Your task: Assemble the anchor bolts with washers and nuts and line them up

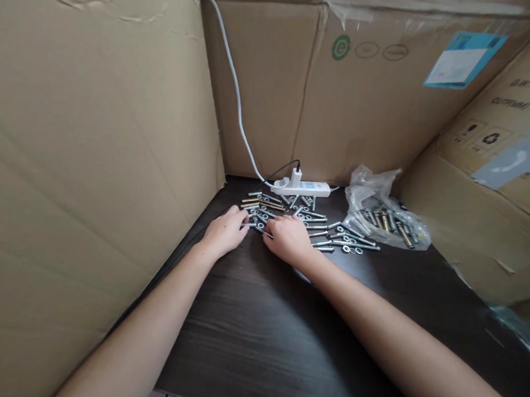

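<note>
Loose silver bolts (pixel 317 227) and flat washers (pixel 358 251) lie spread over the dark table, with some brass-coloured bolts (pixel 272 205) among them. My left hand (pixel 226 232) is at the left edge of the spread, its fingers bent and closed around the end of a silver bolt (pixel 250 224). To its right, my right hand (pixel 289 238) rests palm down over the hardware with fingers curled in. Whatever is under its fingers is hidden; a bolt's end shows beside the thumb. A small pale object (pixel 301 275) shows partly below the right wrist.
A white power strip (pixel 309 188) with a plug and cables lies behind the bolts. On the right sits a clear plastic bag (pixel 372 195) holding several more bolts. Large cardboard boxes (pixel 267 84) wall in the dark table (pixel 241 326) at the left, back and right.
</note>
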`<state>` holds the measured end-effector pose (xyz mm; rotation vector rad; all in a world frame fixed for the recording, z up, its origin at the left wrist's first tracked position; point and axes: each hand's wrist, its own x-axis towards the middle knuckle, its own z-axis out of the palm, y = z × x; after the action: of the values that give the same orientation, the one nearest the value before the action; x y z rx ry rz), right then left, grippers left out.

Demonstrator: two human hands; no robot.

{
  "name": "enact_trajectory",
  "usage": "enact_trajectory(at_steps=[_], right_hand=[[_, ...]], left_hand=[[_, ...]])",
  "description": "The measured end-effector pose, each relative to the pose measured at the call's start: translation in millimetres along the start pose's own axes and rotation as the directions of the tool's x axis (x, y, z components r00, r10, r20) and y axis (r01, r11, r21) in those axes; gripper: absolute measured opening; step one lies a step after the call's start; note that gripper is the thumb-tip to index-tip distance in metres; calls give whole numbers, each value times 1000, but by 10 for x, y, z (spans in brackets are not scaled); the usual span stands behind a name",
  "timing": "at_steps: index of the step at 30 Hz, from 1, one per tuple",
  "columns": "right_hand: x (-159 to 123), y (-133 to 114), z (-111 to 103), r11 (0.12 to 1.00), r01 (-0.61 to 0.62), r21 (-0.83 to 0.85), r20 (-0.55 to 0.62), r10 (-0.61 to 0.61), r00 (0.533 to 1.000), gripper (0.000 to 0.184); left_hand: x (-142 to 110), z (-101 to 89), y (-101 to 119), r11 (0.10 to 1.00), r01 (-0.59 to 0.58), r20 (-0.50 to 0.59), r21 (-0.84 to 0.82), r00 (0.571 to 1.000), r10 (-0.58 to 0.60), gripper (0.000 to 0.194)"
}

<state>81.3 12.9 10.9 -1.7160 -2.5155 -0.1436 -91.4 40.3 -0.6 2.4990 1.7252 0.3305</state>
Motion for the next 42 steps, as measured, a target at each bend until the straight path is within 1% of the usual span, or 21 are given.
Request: enact_trajectory(at_steps=[3, 8, 16, 26, 35, 38, 40, 42], right_hand=[[35, -6, 26, 1000, -14, -6, -10, 14, 1000, 26], [40, -5, 32, 999, -32, -16, -27, 32, 999, 25], [-11, 11, 11, 1000, -18, -22, -25, 18, 1000, 23], [41, -14, 35, 1000, -20, -19, -58, 19, 998, 23], [104, 4, 76, 999, -40, -4, -94, 39, 995, 19], [86, -1, 20, 999, -39, 2, -101, 39, 994, 19], [20, 37, -73, 999, -42, 9, -110, 42, 993, 21], [-116, 131, -200, 997, -61, 44, -134, 66, 989, 22]], left_hand=[[13, 12, -43, 1000, -17, -30, -23, 999, 16, 13], [16, 12, -98, 999, -35, -25, -37, 999, 34, 12], [16, 29, 20, 995, -69, -71, -66, 995, 64, 16], [-2, -32, 20, 999, 31, -58, -32, 998, -33, 11], [28, 28, 7, 998, 37, -69, -54, 997, -41, 10], [27, 26, 14, 996, 48, -71, -70, 996, -53, 12], [23, 19, 25, 995, 44, -80, -84, 996, -51, 13], [17, 8, 44, 994, 28, -89, -101, 995, -37, 13]])
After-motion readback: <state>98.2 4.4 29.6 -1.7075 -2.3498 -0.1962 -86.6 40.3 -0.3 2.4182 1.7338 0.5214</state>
